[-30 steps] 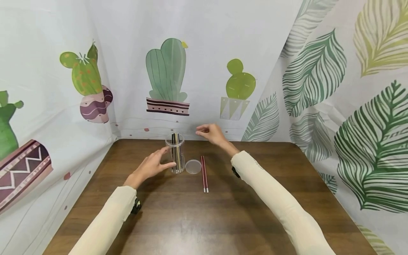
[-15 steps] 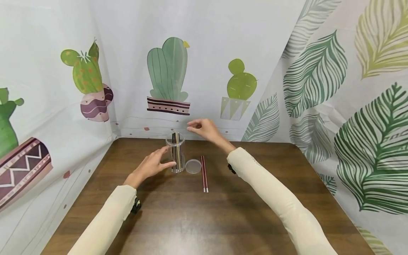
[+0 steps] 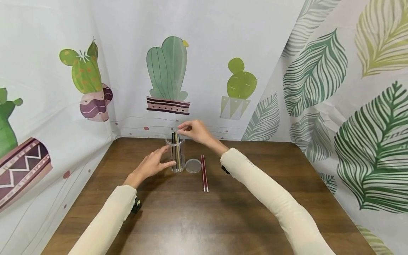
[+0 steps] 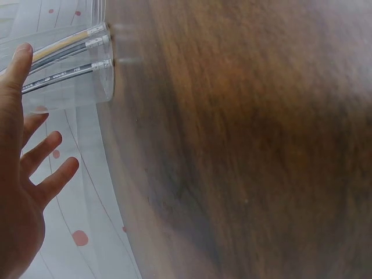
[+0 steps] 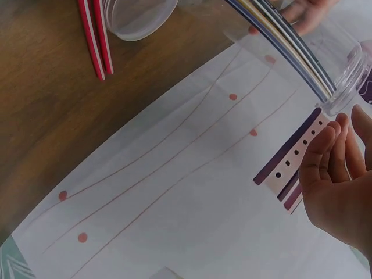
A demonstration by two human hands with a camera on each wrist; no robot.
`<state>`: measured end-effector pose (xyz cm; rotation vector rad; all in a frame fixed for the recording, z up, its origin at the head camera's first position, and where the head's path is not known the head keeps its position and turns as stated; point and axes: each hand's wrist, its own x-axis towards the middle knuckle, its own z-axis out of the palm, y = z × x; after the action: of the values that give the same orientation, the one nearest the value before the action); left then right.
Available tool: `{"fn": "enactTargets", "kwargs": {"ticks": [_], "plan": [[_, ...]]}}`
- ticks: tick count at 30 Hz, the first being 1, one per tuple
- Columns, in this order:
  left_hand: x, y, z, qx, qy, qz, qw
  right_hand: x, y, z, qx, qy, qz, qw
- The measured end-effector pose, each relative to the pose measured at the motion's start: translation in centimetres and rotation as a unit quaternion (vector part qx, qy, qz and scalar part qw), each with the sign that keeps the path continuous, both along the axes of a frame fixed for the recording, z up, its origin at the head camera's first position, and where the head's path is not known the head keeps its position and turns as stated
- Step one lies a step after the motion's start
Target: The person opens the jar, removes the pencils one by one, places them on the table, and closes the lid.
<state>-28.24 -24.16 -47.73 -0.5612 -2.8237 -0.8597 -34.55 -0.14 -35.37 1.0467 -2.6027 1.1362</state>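
A clear plastic jar stands upright near the table's far edge. Several pencils in black, yellow and other colours lean inside it, eraser ends down. My left hand is at the jar's left side, thumb in front and fingers spread; in the left wrist view the thumb overlaps the jar wall, and firm contact cannot be told. Just above and right of the jar's mouth hovers my right hand, its fingers loosely bent. Nothing shows between those fingertips in the right wrist view, where the jar rim is close by.
A round clear lid lies right of the jar. Beside it, two red pencils lie parallel on the brown wooden table. A white cloth backdrop with cactus and leaf prints rises behind the table.
My right hand has moved left, from right of the jar to just over its mouth. The left hand, jar, lid and red pencils stay in place.
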Motion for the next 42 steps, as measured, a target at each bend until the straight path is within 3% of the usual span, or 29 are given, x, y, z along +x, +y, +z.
{"fn": "enactTargets", "kwargs": {"ticks": [20,42], "plan": [[0.2,0.2,0.1,-0.004,-0.008,0.0,1.0,0.8,-1.3,-0.6,0.048,0.019,-0.001,0.999],[0.2,0.1,0.2,0.0,-0.006,-0.003,1.0,0.8,-1.3,-1.2,0.018,0.039,-0.01,0.999]]}}
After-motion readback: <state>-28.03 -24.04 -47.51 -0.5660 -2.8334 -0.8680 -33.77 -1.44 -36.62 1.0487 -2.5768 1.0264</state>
